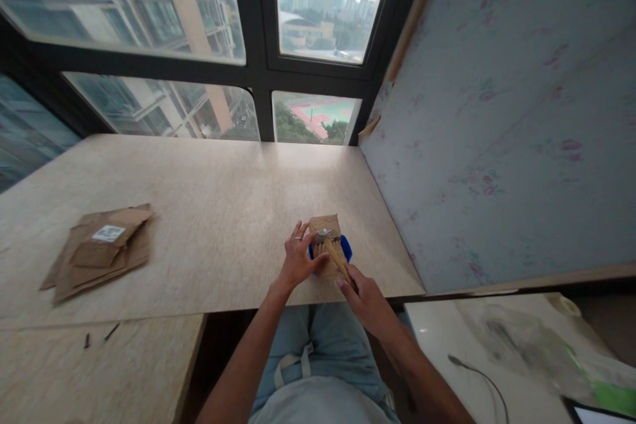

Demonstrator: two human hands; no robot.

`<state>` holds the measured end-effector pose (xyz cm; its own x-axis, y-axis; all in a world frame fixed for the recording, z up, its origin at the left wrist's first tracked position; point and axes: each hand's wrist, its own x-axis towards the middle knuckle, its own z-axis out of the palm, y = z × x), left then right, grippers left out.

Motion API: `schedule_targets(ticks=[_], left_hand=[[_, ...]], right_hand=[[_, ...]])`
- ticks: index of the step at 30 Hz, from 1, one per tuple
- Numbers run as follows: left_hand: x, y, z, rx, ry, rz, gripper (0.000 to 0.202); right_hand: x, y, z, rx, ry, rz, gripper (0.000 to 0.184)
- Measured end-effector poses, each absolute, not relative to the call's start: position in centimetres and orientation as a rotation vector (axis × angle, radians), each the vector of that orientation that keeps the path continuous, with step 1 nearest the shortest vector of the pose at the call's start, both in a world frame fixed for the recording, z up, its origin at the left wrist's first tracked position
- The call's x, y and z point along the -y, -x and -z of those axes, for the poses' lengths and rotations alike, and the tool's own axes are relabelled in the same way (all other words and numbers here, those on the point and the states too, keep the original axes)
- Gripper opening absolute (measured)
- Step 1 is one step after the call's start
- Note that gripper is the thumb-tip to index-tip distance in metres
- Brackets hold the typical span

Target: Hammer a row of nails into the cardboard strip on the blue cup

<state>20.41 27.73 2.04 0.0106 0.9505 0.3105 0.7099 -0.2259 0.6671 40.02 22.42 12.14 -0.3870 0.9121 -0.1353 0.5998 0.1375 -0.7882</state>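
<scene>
A small brown board [325, 219], wood or cardboard, lies over a blue item [346, 248] near the ledge's front edge. Several short dark pieces, which look like nails or screws, are on its face. My left hand [299, 257], with a ring on one finger, grips the board's left side, thumb across the top. Whether its fingertips also pinch a nail is too small to tell. In my right hand [364, 293] is a hammer [338, 258], fingers wrapped round its wooden handle. The metal head is over the board, close to my left fingertips.
Brown paper envelopes [106, 255] are stacked on the ledge [213, 212] at left. Two dark screws [112, 331] lie on the lower surface. A patterned wall panel [497, 146] bounds the right. A white table [437, 338] holds a cable [479, 371] and plastic bags [527, 338].
</scene>
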Motion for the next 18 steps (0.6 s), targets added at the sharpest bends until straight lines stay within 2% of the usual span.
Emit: schedule_targets(ticks=[4,10,18], left_hand=[[-27.6,-20.6,-2.1,-1.696,-1.943,-1.07,0.058],[-25.9,-19.5,-2.6,-1.733,-1.854,-1.305,0.053],[-16.5,-10.1,-0.3,-2.242,-1.436,-1.478,0.036]], right_hand=[[-22.4,-40.1,-12.1,2.037,1.454,-1.114,0.034],[-22.1,-40.7,-11.9,1.93,1.416,-1.151,0.036],[-20.9,-41.9,-10.6,1.667,1.51,-1.186,0.05]])
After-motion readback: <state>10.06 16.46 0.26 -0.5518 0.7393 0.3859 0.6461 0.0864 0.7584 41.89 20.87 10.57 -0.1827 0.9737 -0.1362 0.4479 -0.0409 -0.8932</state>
